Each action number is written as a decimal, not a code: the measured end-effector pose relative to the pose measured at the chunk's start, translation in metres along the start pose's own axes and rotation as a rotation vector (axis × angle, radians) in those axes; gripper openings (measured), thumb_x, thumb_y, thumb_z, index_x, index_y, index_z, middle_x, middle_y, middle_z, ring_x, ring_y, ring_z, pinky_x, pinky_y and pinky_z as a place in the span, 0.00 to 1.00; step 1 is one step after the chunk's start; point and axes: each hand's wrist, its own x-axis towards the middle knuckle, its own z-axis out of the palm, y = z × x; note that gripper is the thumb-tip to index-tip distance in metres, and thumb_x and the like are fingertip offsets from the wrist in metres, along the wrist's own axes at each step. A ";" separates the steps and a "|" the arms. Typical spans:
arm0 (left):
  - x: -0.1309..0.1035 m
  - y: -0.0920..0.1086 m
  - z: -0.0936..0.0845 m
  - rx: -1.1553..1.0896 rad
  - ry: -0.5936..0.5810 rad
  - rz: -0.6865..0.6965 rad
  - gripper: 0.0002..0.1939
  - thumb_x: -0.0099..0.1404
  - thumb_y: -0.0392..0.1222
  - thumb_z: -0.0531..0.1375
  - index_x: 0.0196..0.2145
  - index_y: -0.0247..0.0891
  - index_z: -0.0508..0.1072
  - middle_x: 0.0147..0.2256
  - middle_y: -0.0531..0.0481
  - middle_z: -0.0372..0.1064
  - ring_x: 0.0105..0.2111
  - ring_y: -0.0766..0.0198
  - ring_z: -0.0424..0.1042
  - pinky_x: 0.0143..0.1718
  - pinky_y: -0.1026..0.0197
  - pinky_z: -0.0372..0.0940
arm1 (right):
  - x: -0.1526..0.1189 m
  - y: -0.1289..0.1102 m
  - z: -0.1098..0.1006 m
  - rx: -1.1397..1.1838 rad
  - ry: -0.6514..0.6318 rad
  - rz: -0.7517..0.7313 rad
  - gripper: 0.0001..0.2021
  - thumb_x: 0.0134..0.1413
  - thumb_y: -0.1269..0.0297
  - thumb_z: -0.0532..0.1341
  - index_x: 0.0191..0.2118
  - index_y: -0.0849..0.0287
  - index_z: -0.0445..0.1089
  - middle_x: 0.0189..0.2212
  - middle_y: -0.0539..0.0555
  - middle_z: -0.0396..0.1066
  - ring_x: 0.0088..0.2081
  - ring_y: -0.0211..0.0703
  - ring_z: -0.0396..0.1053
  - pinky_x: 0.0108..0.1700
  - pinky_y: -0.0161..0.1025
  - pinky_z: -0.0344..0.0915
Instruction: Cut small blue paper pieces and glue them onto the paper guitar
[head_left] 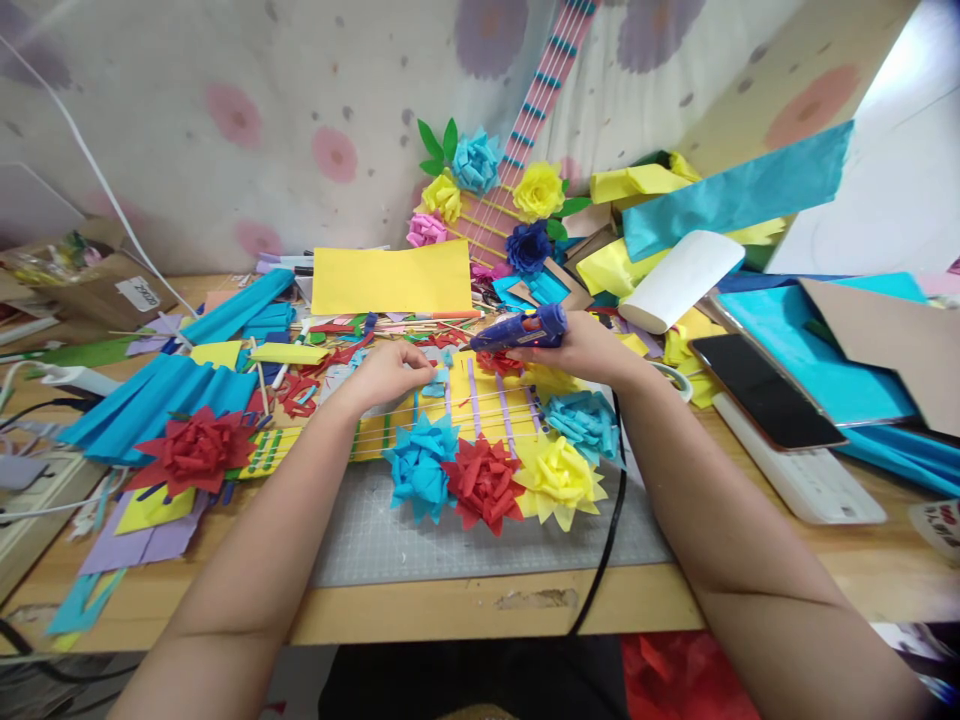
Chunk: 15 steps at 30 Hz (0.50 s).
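My right hand (pixel 592 350) is wrapped round a blue hot glue gun (pixel 517 328), its nozzle pointing left over a yellow paper guitar (pixel 469 400). Close to that nozzle, my left hand (pixel 394 372) pinches a small blue paper piece (pixel 435 384) at the guitar's upper edge. Purple strips and white strings cross the guitar's body. Along its near side sit a blue paper flower (pixel 422 467), a red paper flower (pixel 486 482) and a yellow paper flower (pixel 561 478). Another blue flower (pixel 583 424) lies at the right, by the gun's black cord (pixel 611 530).
A grey cutting mat (pixel 480 555) lies beneath the guitar. A pink paper guitar (pixel 487 225) leans on the curtain behind. Blue crepe paper (pixel 161 400) and a red flower (pixel 196 450) are at left; a phone (pixel 765 390) and a white roll (pixel 681 280) at right.
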 end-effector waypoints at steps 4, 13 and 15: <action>0.000 0.003 0.000 -0.018 0.008 -0.010 0.14 0.50 0.52 0.60 0.21 0.37 0.73 0.27 0.50 0.75 0.33 0.59 0.72 0.34 0.62 0.64 | 0.000 0.000 0.002 -0.001 0.104 0.017 0.22 0.47 0.45 0.61 0.43 0.57 0.74 0.36 0.54 0.76 0.37 0.51 0.72 0.37 0.42 0.66; 0.001 0.000 0.004 -0.060 -0.009 -0.021 0.12 0.48 0.49 0.61 0.23 0.36 0.74 0.27 0.50 0.75 0.31 0.60 0.72 0.33 0.61 0.64 | 0.001 0.002 0.002 0.008 0.135 0.028 0.21 0.46 0.45 0.62 0.38 0.58 0.75 0.31 0.54 0.76 0.34 0.51 0.72 0.33 0.42 0.65; 0.001 -0.001 0.005 -0.048 -0.011 -0.008 0.12 0.48 0.49 0.60 0.23 0.37 0.74 0.27 0.50 0.75 0.32 0.60 0.72 0.33 0.61 0.64 | 0.001 0.002 0.002 0.022 0.134 0.020 0.21 0.46 0.45 0.62 0.39 0.58 0.75 0.32 0.54 0.76 0.35 0.52 0.72 0.34 0.43 0.66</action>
